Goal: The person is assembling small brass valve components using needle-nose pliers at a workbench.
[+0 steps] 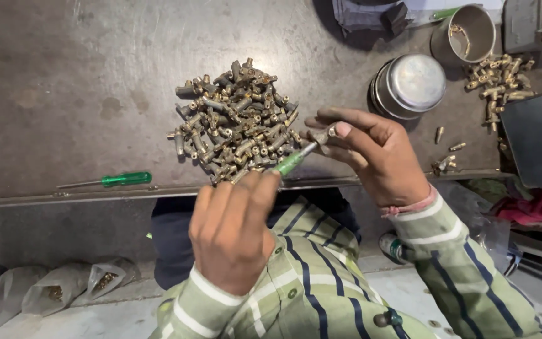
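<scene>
Screwdriver (pixel 291 162) work occupies both hands at the near edge of the tabletop (pixel 64 75). Our left hand (pixel 236 232) is closed around the green handle of that screwdriver, whose metal shaft points up and to the right. Our right hand (pixel 371 154) pinches a small brass fitting (pixel 323 134) between thumb and fingers, and the screwdriver tip meets that fitting. Both hands hover just above the near edge, right beside a large pile of brass fittings (pixel 233 122) that sits near the middle of the tabletop.

A second green-handled screwdriver (pixel 111 181) lies flat along the near edge, well to the left of the pile. Toward the far right corner we see an upturned steel bowl (pixel 412 85), an open steel cup (pixel 465 31) behind it, and a smaller heap of fittings (pixel 500 78) just beside a dark flat tray (pixel 537 138). A few loose fittings (pixel 446 164) lie near the edge to the right of our right hand. Below the tabletop, on the floor at the left, we see plastic bags (pixel 58 285).
</scene>
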